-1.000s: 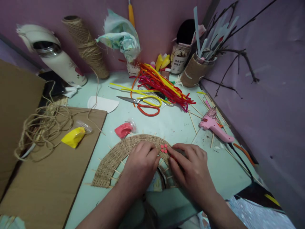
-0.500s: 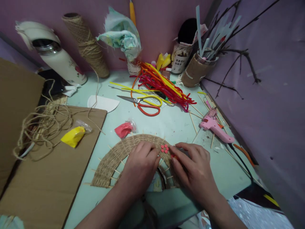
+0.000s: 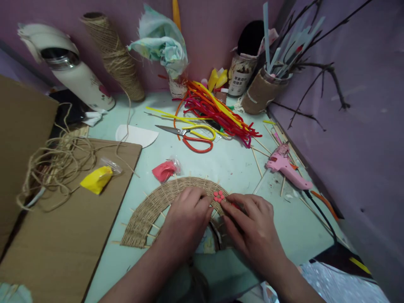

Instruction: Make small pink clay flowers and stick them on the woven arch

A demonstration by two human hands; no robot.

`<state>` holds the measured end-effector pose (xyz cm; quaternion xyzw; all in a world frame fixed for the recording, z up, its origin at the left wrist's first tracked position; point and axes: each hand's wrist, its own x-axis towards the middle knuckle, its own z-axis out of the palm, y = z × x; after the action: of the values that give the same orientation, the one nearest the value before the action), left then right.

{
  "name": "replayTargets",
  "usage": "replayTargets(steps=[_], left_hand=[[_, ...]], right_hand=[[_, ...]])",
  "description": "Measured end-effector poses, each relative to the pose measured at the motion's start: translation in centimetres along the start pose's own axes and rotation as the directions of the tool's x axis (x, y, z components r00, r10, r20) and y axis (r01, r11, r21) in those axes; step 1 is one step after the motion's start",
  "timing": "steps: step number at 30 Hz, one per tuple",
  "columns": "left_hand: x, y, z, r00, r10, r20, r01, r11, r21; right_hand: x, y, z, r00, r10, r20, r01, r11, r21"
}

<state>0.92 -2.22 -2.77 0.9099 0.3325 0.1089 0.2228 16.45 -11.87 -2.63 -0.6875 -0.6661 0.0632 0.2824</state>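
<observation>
Several small coral-pink, bead-like pieces (image 3: 219,199) form a ring on the tan woven-cord arch (image 3: 143,221), near the pale-green table's (image 3: 235,166) front edge. The right hand (image 3: 257,229) touches the ring with a bent index finger; the left hand's (image 3: 186,216) fingers curl beside it. I cannot tell whether either grips anything. Nudging lightly, with the arch held flat, should keep the spacing even.

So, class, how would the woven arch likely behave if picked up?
The woven arch would probably flex a little, being twine on thin sticks. It looks light, with gaps between inner sticks. The slender protruding stick ends might snap.
</observation>
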Motion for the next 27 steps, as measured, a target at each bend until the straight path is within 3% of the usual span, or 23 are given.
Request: replayTargets(steps=[6, 12, 22, 27], left_hand=[[0.1, 0.0, -0.1, 1.000, -0.002, 0.012, 0.002, 1.000, 0.004], [0.1, 0.0, -0.1, 1.000, 0.007, -0.002, -0.007, 1.000, 0.003], [0.1, 0.0, -0.1, 0.999, 0.000, 0.032, -0.001, 1.000, 0.027], [0.1, 0.0, -0.1, 1.000, 0.005, 0.016, -0.005, 1.000, 0.030]], right_hand=[[0.1, 0.5, -0.3, 0.999, 0.026, -0.036, -0.027, 0.999, -0.026], [1.4, 0.9, -0.7, 0.995, 0.086, 0.051, -0.085, 0.996, -0.015], [2.2, 1.1, -0.7, 0.985, 0.072, 0.157, -0.083, 0.994, 0.070], [2.2, 1.4, -0.5, 0.991, 0.095, 0.096, -0.098, 0.995, 0.028]])
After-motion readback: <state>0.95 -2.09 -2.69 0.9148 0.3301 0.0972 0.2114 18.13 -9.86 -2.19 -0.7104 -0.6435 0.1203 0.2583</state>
